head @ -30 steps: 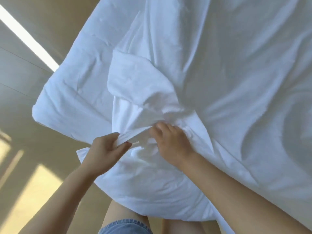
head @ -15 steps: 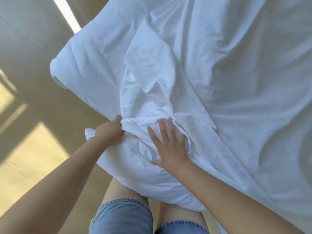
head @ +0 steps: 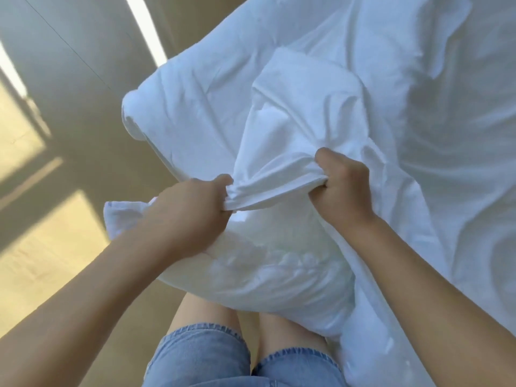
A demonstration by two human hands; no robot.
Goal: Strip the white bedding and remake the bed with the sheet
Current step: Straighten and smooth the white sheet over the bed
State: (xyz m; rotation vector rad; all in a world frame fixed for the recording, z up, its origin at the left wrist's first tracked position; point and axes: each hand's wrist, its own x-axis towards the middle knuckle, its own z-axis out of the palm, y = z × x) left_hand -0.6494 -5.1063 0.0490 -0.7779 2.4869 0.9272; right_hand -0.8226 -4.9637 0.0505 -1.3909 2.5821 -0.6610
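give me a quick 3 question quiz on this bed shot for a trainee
1. What do the left hand and the right hand both grip?
A) a bunched fold of white cloth
B) a phone
C) nothing at all
2. True or false: the right hand lies flat and open on the bedding.
3. In a word or two: what surface shows at the left of the picture, beside the bedding?

Key: 1 A; 2 false, its fingers are curled round the cloth; 3 the floor, with patches of sunlight on it.
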